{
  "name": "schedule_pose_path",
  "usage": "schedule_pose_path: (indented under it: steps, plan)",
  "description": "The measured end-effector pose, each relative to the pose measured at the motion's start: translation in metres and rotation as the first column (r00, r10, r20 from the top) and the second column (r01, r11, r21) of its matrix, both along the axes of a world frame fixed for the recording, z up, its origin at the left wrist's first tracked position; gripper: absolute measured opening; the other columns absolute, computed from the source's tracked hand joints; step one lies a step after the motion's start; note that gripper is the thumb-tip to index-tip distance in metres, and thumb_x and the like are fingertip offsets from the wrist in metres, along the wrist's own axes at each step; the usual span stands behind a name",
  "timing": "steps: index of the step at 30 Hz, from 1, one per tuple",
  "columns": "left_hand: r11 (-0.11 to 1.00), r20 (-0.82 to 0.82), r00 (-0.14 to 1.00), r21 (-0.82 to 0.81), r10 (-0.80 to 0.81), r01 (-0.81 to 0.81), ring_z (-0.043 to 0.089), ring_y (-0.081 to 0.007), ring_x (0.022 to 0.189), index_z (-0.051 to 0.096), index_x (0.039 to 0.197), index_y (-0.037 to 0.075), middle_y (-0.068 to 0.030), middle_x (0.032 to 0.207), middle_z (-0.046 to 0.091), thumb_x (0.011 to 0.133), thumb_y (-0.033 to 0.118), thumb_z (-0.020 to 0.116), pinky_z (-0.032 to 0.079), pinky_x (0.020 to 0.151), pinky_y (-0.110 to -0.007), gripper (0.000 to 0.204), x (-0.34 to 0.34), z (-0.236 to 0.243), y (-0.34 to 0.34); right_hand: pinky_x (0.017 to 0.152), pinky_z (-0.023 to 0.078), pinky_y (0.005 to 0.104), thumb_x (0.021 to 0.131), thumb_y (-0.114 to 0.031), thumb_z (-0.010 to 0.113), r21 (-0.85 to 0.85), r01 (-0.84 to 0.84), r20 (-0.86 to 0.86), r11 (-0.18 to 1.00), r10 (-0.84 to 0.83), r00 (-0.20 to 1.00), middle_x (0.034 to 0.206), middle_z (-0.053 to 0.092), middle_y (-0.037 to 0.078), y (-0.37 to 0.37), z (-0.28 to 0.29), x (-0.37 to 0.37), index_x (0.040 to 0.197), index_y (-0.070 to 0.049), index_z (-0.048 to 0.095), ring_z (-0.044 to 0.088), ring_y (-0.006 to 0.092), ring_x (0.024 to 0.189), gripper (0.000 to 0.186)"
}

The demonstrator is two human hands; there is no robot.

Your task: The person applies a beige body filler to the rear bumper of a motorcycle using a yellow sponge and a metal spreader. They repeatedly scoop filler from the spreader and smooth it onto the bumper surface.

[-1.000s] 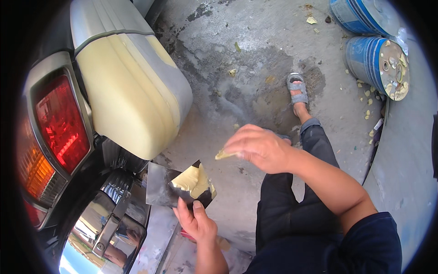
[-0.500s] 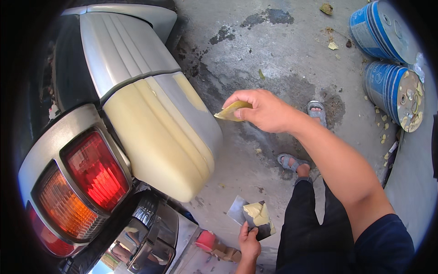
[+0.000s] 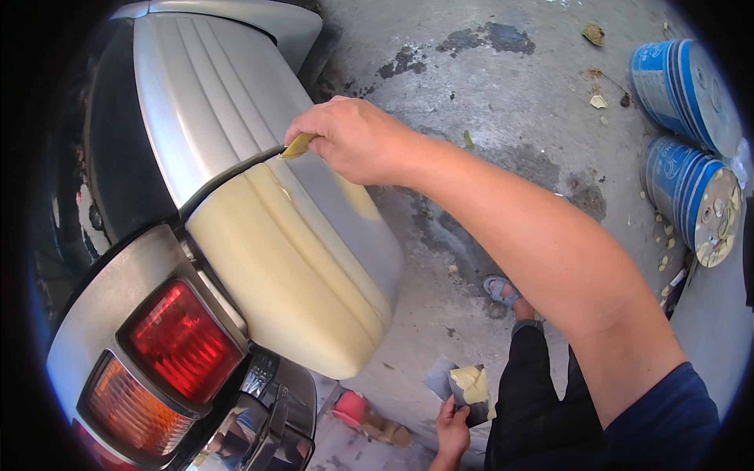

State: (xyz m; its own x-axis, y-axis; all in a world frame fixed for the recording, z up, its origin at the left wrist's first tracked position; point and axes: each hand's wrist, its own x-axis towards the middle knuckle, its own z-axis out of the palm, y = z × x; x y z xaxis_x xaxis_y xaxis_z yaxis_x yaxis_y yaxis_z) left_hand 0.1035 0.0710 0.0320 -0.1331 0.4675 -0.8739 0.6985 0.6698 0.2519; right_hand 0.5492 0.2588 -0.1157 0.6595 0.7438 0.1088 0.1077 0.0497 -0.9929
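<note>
My right hand point(image 3: 349, 140) is closed on a flexible putty spreader point(image 3: 298, 147) smeared with yellowish filler. The spreader's edge is at the top of the car's rear corner panel point(image 3: 259, 251), next to the seam; whether it touches cannot be made out. Pale yellow filler covers much of that panel, with a raised ridge running down it and a grey strip point(image 3: 365, 247) on its right. Low in the view, my left hand point(image 3: 452, 432) grips a dark putty plate point(image 3: 477, 410) bearing a lump of yellow putty point(image 3: 470, 383). A greyish flat sheet point(image 3: 441, 378) sticks out beside the plate.
Red and amber tail lights point(image 3: 182, 339) and a chrome bumper point(image 3: 294, 408) lie below the panel. Two blue drums point(image 3: 671, 184) stand at the right, putty scraps on one. A red round object point(image 3: 350, 407) and cardboard point(image 3: 389, 432) sit low by the bumper.
My right hand has moved left and up with the spreader, from beside the panel to its upper edge near the seam. The left hand still holds the putty plate. The whole view has shifted slightly.
</note>
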Motion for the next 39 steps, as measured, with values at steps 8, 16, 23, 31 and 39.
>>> schedule_pose_path:
  steps: [8,16,23,31,39]
  plan:
    - [1.0,0.024,1.0,0.005,-0.019,0.019,0.055,-0.0153,0.11,0.059,0.125,-0.002,-0.0068,0.119,0.059,0.088,-0.003,0.053,0.041,0.099,-0.028,0.038,-0.001,0.0,-0.002,0.09,0.047,0.0414,0.087,-0.002,0.056,0.014,-0.007,0.028,1.0,0.007,1.0,0.103,0.068,0.011,0.016,0.002,0.001,0.104,-0.008,0.069,0.058,0.0325,0.1,0.022]
    - [1.0,0.021,1.0,-0.015,-0.019,0.02,0.054,-0.0147,0.11,0.058,0.126,-0.003,-0.0066,0.12,0.059,0.089,-0.002,0.053,0.041,0.098,-0.028,0.038,-0.005,0.0,-0.004,0.088,0.049,0.0414,0.085,0.002,0.053,-0.001,-0.076,0.1,0.997,0.075,0.992,0.099,0.07,0.011,0.016,0.012,0.004,0.102,-0.007,0.07,0.059,0.0336,0.1,0.025]
    - [0.991,-0.034,0.991,-0.03,-0.13,0.129,0.056,-0.0162,0.111,0.057,0.127,-0.004,-0.0087,0.121,0.062,0.087,-0.003,0.051,0.041,0.098,-0.028,0.04,-0.003,0.0,0.0,0.09,0.049,0.04,0.082,0.007,0.049,-0.049,-0.235,0.046,0.971,0.237,0.97,0.101,0.07,0.012,0.003,0.02,0.006,0.103,-0.007,0.07,0.061,0.0325,0.102,0.033]
    - [0.98,-0.022,0.98,-0.029,-0.199,0.199,0.056,-0.016,0.11,0.057,0.127,-0.003,-0.0085,0.12,0.062,0.087,-0.002,0.051,0.042,0.097,-0.027,0.04,-0.019,-0.002,0.0,0.089,0.05,0.0392,0.079,0.009,0.047,-0.086,-0.324,0.088,0.942,0.332,0.939,0.103,0.07,0.012,-0.019,0.026,-0.012,0.102,-0.006,0.07,0.06,0.0307,0.104,0.036]
    - [0.975,0.001,0.975,-0.019,-0.222,0.222,0.055,-0.015,0.107,0.06,0.124,-0.001,-0.0073,0.116,0.061,0.087,0.0,0.054,0.042,0.096,-0.028,0.037,-0.032,-0.006,0.001,0.089,0.049,0.0392,0.076,0.009,0.048,-0.071,-0.337,0.089,0.939,0.343,0.935,0.1,0.07,0.011,-0.042,0.026,-0.04,0.101,-0.005,0.07,0.06,0.0314,0.102,0.035]
